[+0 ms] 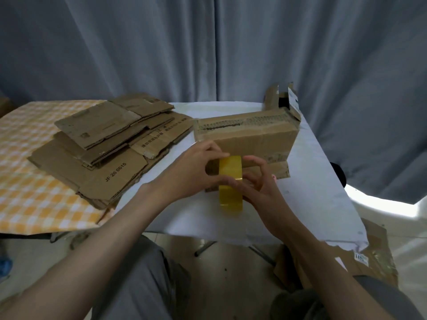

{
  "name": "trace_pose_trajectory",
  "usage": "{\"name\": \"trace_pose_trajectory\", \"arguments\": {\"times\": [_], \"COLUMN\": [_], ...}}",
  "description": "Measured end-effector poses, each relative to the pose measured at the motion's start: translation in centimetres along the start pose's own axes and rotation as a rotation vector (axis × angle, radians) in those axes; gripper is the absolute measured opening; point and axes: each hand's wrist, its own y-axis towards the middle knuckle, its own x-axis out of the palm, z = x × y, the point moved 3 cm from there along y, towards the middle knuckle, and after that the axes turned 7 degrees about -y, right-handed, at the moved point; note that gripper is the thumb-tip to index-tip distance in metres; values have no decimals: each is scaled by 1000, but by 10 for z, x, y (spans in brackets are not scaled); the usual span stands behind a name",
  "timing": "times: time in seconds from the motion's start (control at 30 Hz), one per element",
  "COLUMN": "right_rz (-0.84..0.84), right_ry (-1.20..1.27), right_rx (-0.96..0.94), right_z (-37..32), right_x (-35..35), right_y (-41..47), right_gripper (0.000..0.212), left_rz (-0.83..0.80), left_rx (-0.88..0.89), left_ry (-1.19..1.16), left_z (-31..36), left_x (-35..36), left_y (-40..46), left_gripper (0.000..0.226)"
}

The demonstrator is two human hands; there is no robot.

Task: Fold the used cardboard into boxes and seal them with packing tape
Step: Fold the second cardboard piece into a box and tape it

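I see a grey curtain (208, 47) hanging in folds across the whole back. In front of it stands a table (323, 204) under a white sheet, with a yellow checked cloth (27, 181) on its left part. Below lies a beige tiled floor (226, 273); metal legs (205, 248) show beneath.

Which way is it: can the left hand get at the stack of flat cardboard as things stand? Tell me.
Probably yes, once freed. The stack of flat cardboard lies open on the table's left with nothing between it and the left hand. But that hand now holds the tape roll together with the right hand.
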Motion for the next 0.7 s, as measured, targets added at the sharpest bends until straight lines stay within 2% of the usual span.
{"name": "trace_pose_trajectory", "arguments": {"times": [0.07, 0.33, 0.53, 0.7], "right_rz": [1, 9, 10, 3], "right_ry": [-7, 24, 45, 34], "right_rx": [-2, -9, -11, -16], "right_z": [4, 10, 11, 10], "right_x": [-3, -6, -2, 1], "right_y": [-2, -4, -4, -5], "right_gripper": [61, 63, 62, 65], "left_rz": [-8, 78, 103, 173], "left_rx": [2, 61, 63, -2], "left_ry": [14, 67, 96, 9], "left_z": [3, 22, 31, 31], "left_x": [1, 3, 2, -5], "left_y": [1, -4, -9, -7], "left_gripper": [82, 46, 38, 24]}}
